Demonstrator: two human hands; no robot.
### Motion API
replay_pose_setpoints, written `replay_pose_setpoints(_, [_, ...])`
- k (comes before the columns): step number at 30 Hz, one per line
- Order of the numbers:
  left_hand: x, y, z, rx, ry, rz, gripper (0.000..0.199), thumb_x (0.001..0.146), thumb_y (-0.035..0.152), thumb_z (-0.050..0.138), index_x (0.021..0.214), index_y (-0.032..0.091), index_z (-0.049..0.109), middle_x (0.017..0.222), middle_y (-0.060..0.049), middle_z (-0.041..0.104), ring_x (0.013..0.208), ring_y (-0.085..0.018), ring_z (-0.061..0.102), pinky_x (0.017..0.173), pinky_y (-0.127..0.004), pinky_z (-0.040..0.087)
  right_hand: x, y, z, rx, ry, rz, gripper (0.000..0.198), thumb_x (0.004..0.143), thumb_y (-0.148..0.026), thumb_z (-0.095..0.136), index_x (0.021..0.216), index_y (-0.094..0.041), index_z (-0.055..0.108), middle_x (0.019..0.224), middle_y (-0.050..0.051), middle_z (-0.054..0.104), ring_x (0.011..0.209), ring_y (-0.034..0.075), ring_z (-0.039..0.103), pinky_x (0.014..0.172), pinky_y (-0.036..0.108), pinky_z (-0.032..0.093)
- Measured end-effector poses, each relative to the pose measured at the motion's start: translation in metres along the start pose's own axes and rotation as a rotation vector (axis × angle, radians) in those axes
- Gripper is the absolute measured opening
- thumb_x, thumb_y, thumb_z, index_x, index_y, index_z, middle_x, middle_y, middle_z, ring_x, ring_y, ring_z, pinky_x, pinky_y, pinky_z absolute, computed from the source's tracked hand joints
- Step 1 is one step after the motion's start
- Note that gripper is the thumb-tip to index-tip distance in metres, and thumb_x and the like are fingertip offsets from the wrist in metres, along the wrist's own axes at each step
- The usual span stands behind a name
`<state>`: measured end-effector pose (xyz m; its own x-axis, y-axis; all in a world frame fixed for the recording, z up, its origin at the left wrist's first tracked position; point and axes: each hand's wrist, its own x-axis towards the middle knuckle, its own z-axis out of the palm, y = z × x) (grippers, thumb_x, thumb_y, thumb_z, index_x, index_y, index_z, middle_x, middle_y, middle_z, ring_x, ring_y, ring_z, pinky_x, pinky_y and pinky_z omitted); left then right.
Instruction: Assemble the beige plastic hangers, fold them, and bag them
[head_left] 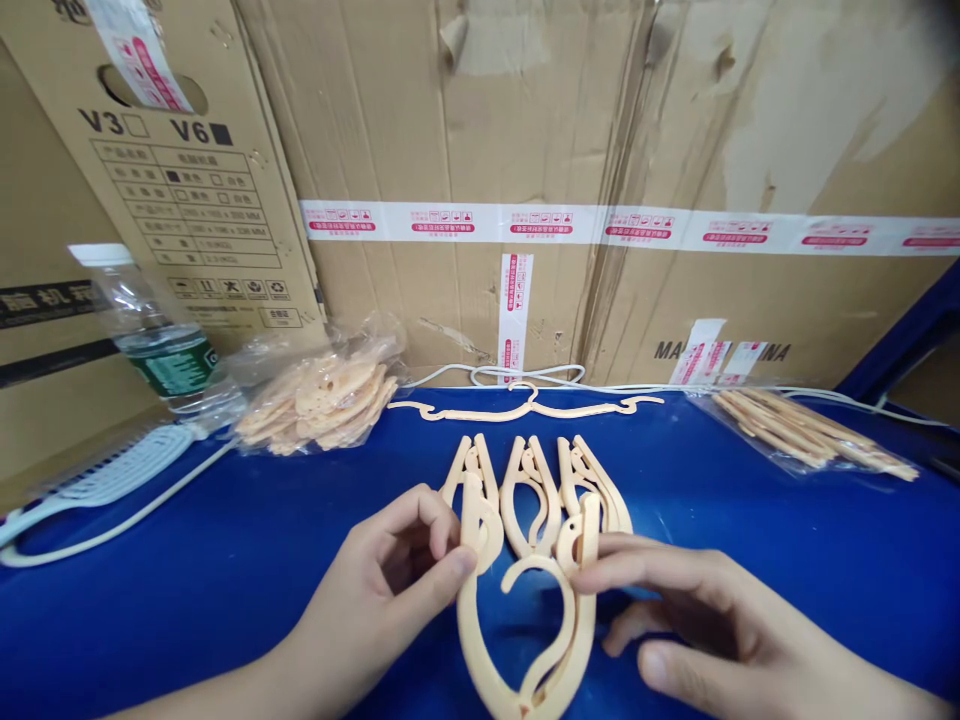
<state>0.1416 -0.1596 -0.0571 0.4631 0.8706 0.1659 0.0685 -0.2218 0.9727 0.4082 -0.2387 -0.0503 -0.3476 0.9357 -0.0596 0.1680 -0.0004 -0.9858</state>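
A pale beige folding clothes hanger [469,620] stands partly folded in front of me, its two arms upward and its curved hook between them. My left hand [405,575] pinches its left arm between thumb and fingers. Against the right arm rest the fingertips of my right hand [690,610], while the thumb stays apart from it. Just beyond lie three more folded hangers: a left one [484,465], a middle one [511,500] and a right one [611,490]. An unfolded hanger [480,413] stretches out behind them.
On the left are a plastic bag of beige pieces [322,400], a water bottle [172,360] and a light blue hairbrush [127,465]. A bag of long beige pieces [810,430] lies right. Cardboard boxes [450,130] wall off the back; a white cable [442,375] runs along the blue table [300,540].
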Motion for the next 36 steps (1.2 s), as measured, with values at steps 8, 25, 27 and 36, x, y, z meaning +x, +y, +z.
replay_pose_setpoints(8, [0.0,0.002,0.001,-0.017,-0.017,-0.006,0.019,0.084,0.027,0.068,0.073,0.019,0.054,0.077,0.001,0.063,0.07,-0.013,0.06,0.065,-0.02,0.05,-0.006,0.002,-0.003,0.005,-0.166,-0.018,0.043,0.09,-0.037,0.063,0.133,-0.038,0.057,0.125,0.007,0.062,0.101,0.023,0.066,0.094,0.04,0.053])
replay_pose_setpoints(25, [-0.017,0.007,-0.001,0.277,-0.063,0.196,0.037,0.078,0.027,0.073,0.113,0.036,0.072,0.13,-0.004,0.065,0.125,-0.03,0.056,0.108,-0.044,0.042,-0.009,0.005,-0.005,0.036,-0.081,-0.043,0.052,0.089,-0.033,0.066,0.137,-0.046,0.049,0.158,-0.001,0.028,0.126,0.028,0.052,0.106,0.044,0.045])
replay_pose_setpoints(27, [-0.019,0.006,-0.003,0.298,-0.086,0.245,0.043,0.078,0.027,0.074,0.119,0.04,0.068,0.132,-0.003,0.064,0.126,-0.029,0.055,0.108,-0.042,0.042,-0.009,0.006,-0.005,0.035,-0.094,-0.052,0.054,0.089,-0.032,0.065,0.138,-0.046,0.048,0.155,0.0,0.034,0.125,0.027,0.053,0.106,0.044,0.045])
replay_pose_setpoints(36, [-0.017,0.013,0.002,0.278,-0.155,0.263,0.041,0.082,0.041,0.071,0.122,0.041,0.065,0.135,-0.004,0.061,0.127,-0.032,0.054,0.108,-0.048,0.04,-0.012,0.004,-0.007,-0.05,-0.103,-0.063,0.06,0.084,-0.032,0.071,0.138,-0.045,0.048,0.155,0.0,0.035,0.122,0.028,0.057,0.107,0.043,0.045])
